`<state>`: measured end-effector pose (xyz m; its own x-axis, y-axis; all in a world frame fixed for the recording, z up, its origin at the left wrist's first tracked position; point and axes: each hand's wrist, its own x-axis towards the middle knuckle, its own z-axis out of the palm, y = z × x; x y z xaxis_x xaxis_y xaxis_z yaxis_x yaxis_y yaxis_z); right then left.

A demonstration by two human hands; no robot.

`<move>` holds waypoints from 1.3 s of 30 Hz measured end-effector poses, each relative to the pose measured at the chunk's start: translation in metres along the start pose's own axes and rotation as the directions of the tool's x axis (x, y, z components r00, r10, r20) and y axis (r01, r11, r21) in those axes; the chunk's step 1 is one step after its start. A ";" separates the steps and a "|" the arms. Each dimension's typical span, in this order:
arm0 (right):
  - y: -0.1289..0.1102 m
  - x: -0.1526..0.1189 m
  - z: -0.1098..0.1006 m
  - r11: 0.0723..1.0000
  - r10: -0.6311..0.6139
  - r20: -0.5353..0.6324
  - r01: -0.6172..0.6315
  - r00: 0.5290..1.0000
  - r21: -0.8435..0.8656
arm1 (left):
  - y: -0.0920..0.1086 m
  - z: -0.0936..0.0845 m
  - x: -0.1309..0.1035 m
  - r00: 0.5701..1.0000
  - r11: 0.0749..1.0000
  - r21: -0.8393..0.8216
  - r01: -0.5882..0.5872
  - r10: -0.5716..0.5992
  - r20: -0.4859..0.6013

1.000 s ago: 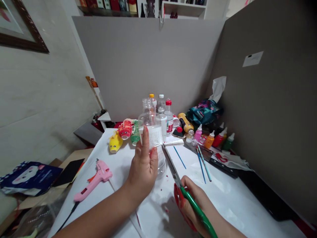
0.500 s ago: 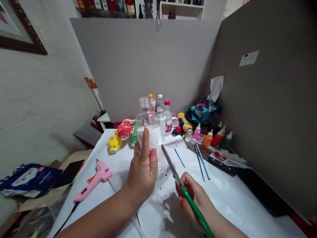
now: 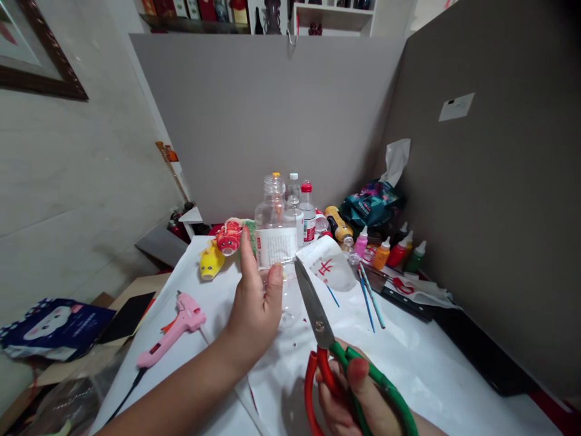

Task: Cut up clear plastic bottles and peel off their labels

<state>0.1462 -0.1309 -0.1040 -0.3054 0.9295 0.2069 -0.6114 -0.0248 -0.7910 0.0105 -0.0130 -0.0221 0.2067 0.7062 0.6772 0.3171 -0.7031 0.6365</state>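
My left hand (image 3: 258,303) holds a clear plastic bottle (image 3: 275,215) upright by its lower part, with the index finger pointing up beside it. A white printed label (image 3: 278,247) wraps the bottle's middle, and a loose flap (image 3: 327,264) with a red mark sticks out to the right. In my right hand (image 3: 358,387) are scissors (image 3: 316,309) with one red and one green handle. Their blades look closed, tips touching the bottle at the label's lower edge.
A pink glue gun (image 3: 175,333) lies on the left of the white table. Yellow (image 3: 211,261) and red (image 3: 229,236) figures, more bottles (image 3: 307,212), paint bottles (image 3: 361,243), brushes (image 3: 367,300) and a knife (image 3: 406,304) surround the work area.
The bottle has turned and shifted slightly right, and the flap with the red mark now faces me. My right hand has rotated the scissors, so both handles show.
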 end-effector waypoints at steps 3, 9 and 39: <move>-0.001 0.002 -0.001 0.983 -0.005 -0.083 -0.010 0.997 -0.181 | 0.002 -0.002 0.000 1.000 1.000 0.029 0.001 -0.002 0.015; -0.029 0.004 -0.007 0.890 0.007 -0.235 -0.113 0.972 -0.443 | -0.002 -0.003 -0.005 0.995 0.980 0.170 -0.099 0.093 0.046; -0.008 -0.001 -0.001 0.999 0.046 0.045 -0.047 0.998 0.006 | 0.002 0.002 -0.004 0.999 0.999 0.030 -0.024 0.024 0.028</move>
<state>0.1520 -0.1309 -0.0986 -0.3663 0.9097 0.1959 -0.6009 -0.0705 -0.7962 0.0119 -0.0176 -0.0243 0.2397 0.6915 0.6815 0.3395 -0.7173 0.6084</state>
